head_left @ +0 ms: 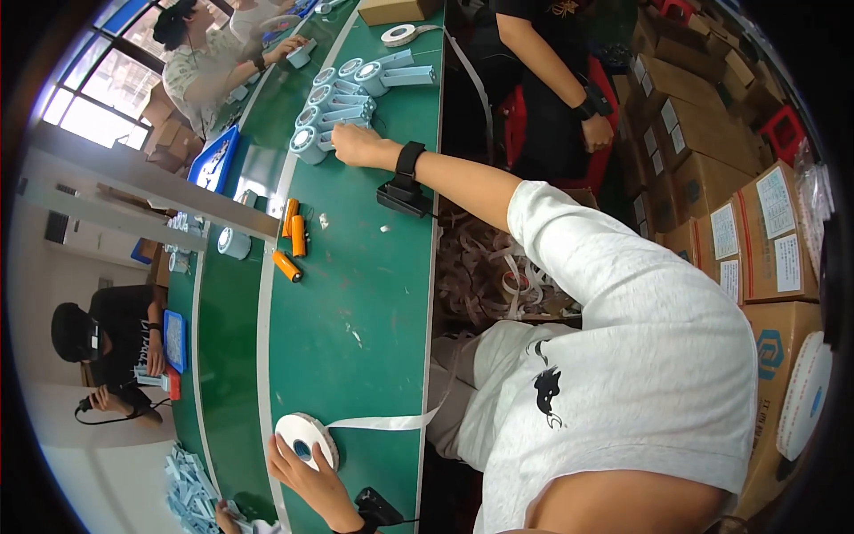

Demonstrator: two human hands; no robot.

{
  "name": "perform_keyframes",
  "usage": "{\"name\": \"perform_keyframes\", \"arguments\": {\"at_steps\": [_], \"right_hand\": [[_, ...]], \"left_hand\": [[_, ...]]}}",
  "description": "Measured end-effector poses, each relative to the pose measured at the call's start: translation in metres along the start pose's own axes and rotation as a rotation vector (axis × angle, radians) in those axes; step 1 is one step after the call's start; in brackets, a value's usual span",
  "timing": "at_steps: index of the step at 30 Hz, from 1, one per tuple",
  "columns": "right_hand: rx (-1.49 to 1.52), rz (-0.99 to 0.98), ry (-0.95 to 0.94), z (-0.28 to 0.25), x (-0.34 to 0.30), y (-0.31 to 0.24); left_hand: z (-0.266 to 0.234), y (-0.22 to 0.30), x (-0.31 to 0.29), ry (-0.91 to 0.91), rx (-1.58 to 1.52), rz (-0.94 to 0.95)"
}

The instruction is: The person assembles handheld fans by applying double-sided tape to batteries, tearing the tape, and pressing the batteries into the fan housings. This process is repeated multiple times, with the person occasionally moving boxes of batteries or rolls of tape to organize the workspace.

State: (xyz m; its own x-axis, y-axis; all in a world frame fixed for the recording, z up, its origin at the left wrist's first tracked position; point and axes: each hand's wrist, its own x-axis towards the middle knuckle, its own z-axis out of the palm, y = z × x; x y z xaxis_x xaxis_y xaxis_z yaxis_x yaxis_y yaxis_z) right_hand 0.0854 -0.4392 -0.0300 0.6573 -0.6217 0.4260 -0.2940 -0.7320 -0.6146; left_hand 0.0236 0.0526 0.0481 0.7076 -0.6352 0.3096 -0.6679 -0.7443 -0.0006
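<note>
My right hand [354,147] is at the upper middle of the view, its fingers closed at the handle of a light-blue handheld fan body [308,142] with a round head. The fingertips are partly hidden. Several similar light-blue fan bodies [370,78] lie in a cluster beyond it on the green table [356,303]. Low in the view, my left hand [313,485] grips a roll of white tape [307,429], with fingers at its edge and thumb near its core. A loose strip of tape [382,423] runs from the roll over the table's edge.
Several orange cylindrical cells [297,236] lie left of my right forearm. Black adapters [403,198] sit near the table edge. Another tape roll [405,34] lies at the top. Co-workers sit across and beside me. Cardboard boxes [694,178] are stacked at right.
</note>
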Motion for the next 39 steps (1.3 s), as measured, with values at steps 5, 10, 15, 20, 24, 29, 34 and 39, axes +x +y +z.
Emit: {"name": "perform_keyframes", "arguments": {"at_steps": [5, 10, 15, 20, 24, 29, 34, 39], "right_hand": [[0.178, 0.019, -0.139, -0.049, -0.058, -0.026], [0.570, 0.123, -0.515, -0.102, -0.156, -0.067], [1.375, -0.245, -0.357, -0.129, -0.166, -0.058], [1.578, -0.427, -0.332, -0.118, -0.134, -0.030], [1.357, -0.293, -0.232, -0.097, -0.115, -0.024], [1.168, -0.226, -0.096, -0.089, -0.110, -0.023], [1.224, -0.209, -0.143, -0.089, -0.101, -0.027], [0.999, -0.274, -0.215, -0.079, -0.096, -0.032]], "left_hand": [[0.000, 0.070, 0.102, 0.014, -0.092, 0.432], [0.054, 0.135, 0.177, 0.103, -0.138, 0.653], [0.095, 0.126, 0.189, -0.333, -0.585, 0.596], [0.089, 0.116, 0.223, -0.475, -0.723, 0.745], [0.080, 0.126, 0.251, -0.609, -0.715, 0.647], [0.093, 0.140, 0.233, -0.235, -0.623, 0.619], [0.111, 0.131, 0.228, -0.069, -0.495, 0.750], [0.115, 0.137, 0.225, 0.103, -0.207, 0.940]]}}
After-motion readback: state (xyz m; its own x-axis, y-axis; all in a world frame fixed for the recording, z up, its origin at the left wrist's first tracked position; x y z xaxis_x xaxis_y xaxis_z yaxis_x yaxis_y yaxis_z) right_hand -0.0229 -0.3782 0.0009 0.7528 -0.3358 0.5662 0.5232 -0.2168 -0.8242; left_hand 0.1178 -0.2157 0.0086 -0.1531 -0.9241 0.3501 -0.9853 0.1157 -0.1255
